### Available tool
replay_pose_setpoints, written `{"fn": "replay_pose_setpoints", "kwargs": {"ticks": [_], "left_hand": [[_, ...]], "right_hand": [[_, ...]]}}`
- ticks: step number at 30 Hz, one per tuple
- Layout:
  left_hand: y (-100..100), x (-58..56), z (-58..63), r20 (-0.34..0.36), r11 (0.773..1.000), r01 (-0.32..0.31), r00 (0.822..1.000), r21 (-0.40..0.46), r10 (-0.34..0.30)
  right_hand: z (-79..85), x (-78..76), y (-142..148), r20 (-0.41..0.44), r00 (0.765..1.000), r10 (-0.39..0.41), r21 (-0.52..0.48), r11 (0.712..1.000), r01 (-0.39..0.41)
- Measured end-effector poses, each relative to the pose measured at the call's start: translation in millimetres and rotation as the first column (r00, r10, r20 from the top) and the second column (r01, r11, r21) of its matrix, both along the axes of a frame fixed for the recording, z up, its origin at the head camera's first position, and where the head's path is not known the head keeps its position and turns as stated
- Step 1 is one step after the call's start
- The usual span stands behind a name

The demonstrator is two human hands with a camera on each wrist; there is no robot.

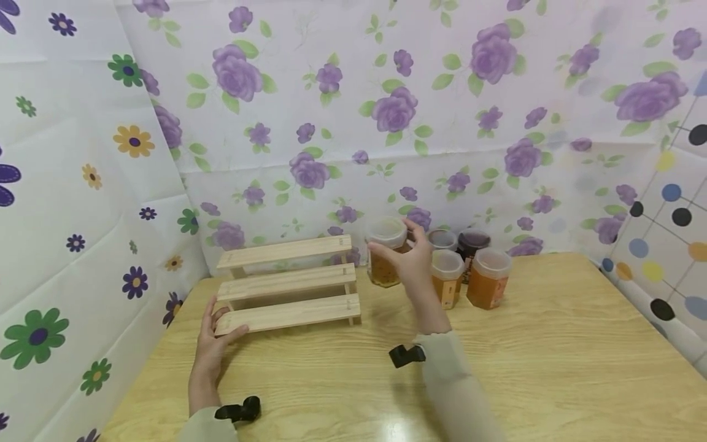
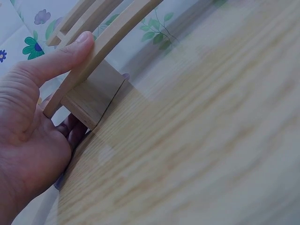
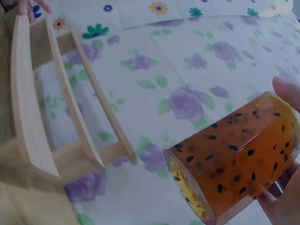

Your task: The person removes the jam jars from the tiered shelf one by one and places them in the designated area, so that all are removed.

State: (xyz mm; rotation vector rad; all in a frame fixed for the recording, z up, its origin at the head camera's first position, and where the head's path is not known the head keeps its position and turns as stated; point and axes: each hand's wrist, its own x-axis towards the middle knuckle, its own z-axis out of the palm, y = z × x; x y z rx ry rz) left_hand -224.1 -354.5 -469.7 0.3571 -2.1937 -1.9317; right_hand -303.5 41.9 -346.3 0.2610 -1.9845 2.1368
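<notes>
A small three-tier wooden rack [image 1: 287, 281] stands on the table's left side. My left hand [image 1: 212, 344] grips the left end of its lowest step, thumb on top, fingers round the side, as the left wrist view also shows. My right hand [image 1: 411, 264] holds a clear jar [image 3: 239, 159] of amber jam with dark seeds, just right of the rack. In the right wrist view the thumb and fingers span the jar near its lid end, and its base appears lifted off the table. Other jars with pale lids stand right of this hand, including an amber jar [image 1: 489, 279].
A second amber jar [image 1: 446, 279] stands close beside the right wrist. Behind it are a dark jar [image 1: 472, 245] and another lidded jar [image 1: 443, 239], partly hidden. The wooden table [image 1: 530, 368] ends at a flowered cloth [image 1: 353, 123] at the back; patterned sheets hang at both sides.
</notes>
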Motion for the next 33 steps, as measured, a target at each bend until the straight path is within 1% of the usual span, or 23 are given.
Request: {"fn": "replay_pose_setpoints", "kwargs": {"ticks": [4,7,10,11,14,18,22,24,28,33], "left_hand": [[-0.1,0.7,0.4,0.005,1.000,0.007,1.000,-0.009,-0.006],[-1.0,-0.2,-0.2,0.009,1.000,0.005,1.000,-0.008,-0.004],[-1.6,-0.6,-1.3,0.007,1.000,-0.001,1.000,0.003,0.001],[-1.8,-0.5,-1.8,0.006,1.000,-0.002,1.000,0.005,0.002],[-1.2,0.6,-2.2,0.006,1.000,-0.001,1.000,0.008,0.001],[0.4,1.1,-1.0,0.015,1.000,0.006,1.000,-0.001,-0.006],[-1.5,3.6,-1.5,0.026,1.000,-0.005,1.000,-0.009,0.005],[-1.9,4.5,-2.0,0.033,1.000,-0.010,0.999,-0.008,0.010],[-1.6,3.8,-2.8,0.027,1.000,-0.011,1.000,0.003,0.011],[-0.4,1.3,-2.6,0.007,1.000,-0.004,1.000,0.000,0.004]], "right_hand": [[8.0,0.2,24.8,0.022,0.998,-0.053,0.020,0.998,0.053],[14.1,2.3,41.3,0.046,0.996,-0.077,0.047,0.996,0.074],[16.1,5.4,57.4,0.053,0.996,-0.073,0.079,0.994,0.069],[15.8,6.5,62.8,0.056,0.997,-0.061,0.086,0.995,0.056],[12.3,11.1,78.9,0.073,0.997,-0.022,0.119,0.993,0.014],[5.5,17.0,97.5,0.112,0.994,0.003,0.164,0.986,-0.022],[-3.2,17.2,108.9,0.127,0.992,0.028,0.193,0.980,-0.052],[-7.6,16.7,115.2,0.119,0.993,0.026,0.232,0.971,-0.053],[-16.2,18.3,127.5,0.102,0.995,-0.010,0.331,0.943,-0.025],[-26.0,21.8,139.5,0.077,0.995,-0.063,0.390,0.920,0.028]]}}
